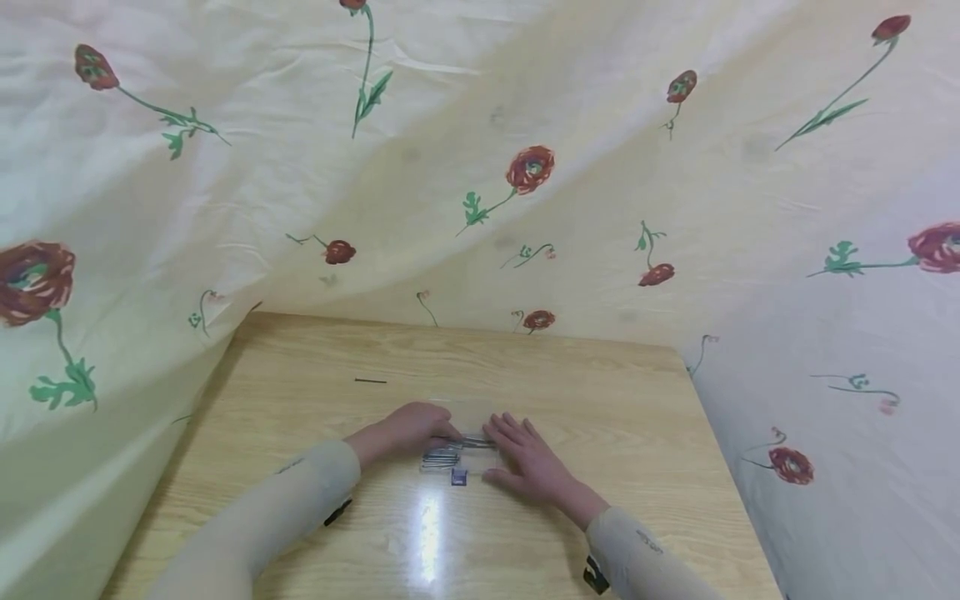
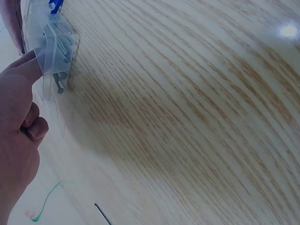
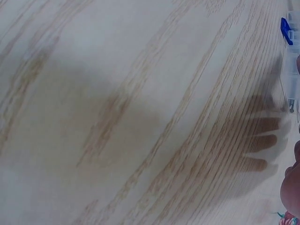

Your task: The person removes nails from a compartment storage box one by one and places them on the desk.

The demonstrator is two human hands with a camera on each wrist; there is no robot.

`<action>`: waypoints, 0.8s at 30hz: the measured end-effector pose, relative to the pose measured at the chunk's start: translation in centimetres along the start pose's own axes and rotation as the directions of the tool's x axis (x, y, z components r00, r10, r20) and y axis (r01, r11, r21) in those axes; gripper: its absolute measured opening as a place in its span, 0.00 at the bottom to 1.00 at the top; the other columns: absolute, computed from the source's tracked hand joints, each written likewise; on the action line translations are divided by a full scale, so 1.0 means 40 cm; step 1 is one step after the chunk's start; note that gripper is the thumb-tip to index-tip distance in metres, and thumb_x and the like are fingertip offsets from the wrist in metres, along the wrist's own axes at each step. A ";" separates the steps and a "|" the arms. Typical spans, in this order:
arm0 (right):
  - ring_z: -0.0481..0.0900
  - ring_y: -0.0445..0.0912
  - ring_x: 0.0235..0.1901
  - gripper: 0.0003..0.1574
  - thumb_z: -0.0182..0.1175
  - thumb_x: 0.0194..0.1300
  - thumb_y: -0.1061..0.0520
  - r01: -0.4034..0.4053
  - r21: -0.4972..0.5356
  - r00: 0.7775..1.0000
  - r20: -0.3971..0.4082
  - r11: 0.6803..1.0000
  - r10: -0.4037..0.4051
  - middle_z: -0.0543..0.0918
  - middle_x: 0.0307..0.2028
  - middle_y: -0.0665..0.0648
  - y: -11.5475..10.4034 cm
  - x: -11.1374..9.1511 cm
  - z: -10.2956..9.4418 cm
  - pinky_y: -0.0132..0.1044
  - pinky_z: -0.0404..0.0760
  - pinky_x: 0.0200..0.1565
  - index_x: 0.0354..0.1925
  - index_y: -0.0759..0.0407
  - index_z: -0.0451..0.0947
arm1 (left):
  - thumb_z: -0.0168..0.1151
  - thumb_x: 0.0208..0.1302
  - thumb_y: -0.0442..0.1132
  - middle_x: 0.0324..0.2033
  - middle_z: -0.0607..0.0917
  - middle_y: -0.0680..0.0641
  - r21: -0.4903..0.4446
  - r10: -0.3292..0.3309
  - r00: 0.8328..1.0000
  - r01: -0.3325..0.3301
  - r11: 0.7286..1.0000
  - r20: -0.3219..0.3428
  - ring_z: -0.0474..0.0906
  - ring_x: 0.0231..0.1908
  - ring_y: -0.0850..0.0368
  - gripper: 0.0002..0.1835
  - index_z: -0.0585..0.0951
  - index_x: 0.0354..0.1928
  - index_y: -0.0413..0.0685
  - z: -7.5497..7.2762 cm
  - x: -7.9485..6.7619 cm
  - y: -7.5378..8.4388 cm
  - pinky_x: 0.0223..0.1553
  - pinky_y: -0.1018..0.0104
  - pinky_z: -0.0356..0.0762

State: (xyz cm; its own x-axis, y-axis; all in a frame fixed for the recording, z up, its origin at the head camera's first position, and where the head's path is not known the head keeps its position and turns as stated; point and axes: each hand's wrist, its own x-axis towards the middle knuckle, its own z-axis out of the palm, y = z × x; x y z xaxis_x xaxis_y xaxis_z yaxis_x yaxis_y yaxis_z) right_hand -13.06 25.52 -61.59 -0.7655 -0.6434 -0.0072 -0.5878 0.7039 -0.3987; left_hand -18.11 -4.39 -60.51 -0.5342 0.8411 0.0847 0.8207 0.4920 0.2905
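A clear plastic box [image 1: 478, 461] with compartments lies on the wooden table, its blue latch [image 1: 459, 477] at the near side. Several grey metal nails [image 1: 441, 457] lie in its near left part, and more lie along the far side. My left hand [image 1: 417, 427] reaches over the far left of the box, fingertips down among the nails. In the left wrist view, the box wall [image 2: 47, 56] overlaps those fingertips, so I cannot tell whether they pinch a nail. My right hand [image 1: 528, 460] rests against the box's right side, fingers outstretched.
A single dark nail [image 1: 371, 381] lies on the table beyond my left hand. The wood-grain tabletop [image 1: 600, 400] runs up to a flowered cloth [image 1: 420, 183] hanging behind and at both sides. Light glares off the table in front of the box.
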 end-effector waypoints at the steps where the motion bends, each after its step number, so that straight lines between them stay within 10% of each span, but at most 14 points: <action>1: 0.51 0.58 0.83 0.51 0.64 0.74 0.34 0.001 -0.002 1.000 -0.003 1.000 -0.001 0.59 0.83 0.60 0.000 0.000 0.000 0.62 0.46 0.81 0.83 0.52 0.60 | 0.71 0.72 0.41 0.35 0.84 0.56 0.004 0.000 1.000 0.000 1.000 0.001 0.74 0.32 0.65 0.13 0.91 0.56 0.57 -0.001 0.000 0.001 0.37 0.71 0.76; 24: 0.52 0.58 0.83 0.50 0.63 0.75 0.34 -0.011 0.019 1.000 0.002 1.000 0.011 0.58 0.83 0.60 -0.011 -0.001 -0.006 0.63 0.47 0.81 0.83 0.53 0.61 | 0.72 0.71 0.44 0.32 0.87 0.61 0.068 -0.053 0.998 0.050 0.996 0.034 0.80 0.33 0.67 0.03 0.92 0.42 0.60 0.008 0.026 0.005 0.42 0.72 0.82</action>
State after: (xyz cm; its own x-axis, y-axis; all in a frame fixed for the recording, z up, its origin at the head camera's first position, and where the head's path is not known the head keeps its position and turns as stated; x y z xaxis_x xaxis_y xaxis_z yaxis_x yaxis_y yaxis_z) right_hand -12.84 25.30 -61.20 -0.7714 -0.6362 -0.0131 -0.5743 0.7049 -0.4163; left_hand -18.45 -3.36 -60.68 -0.5694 0.8212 0.0367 0.8048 0.5478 0.2285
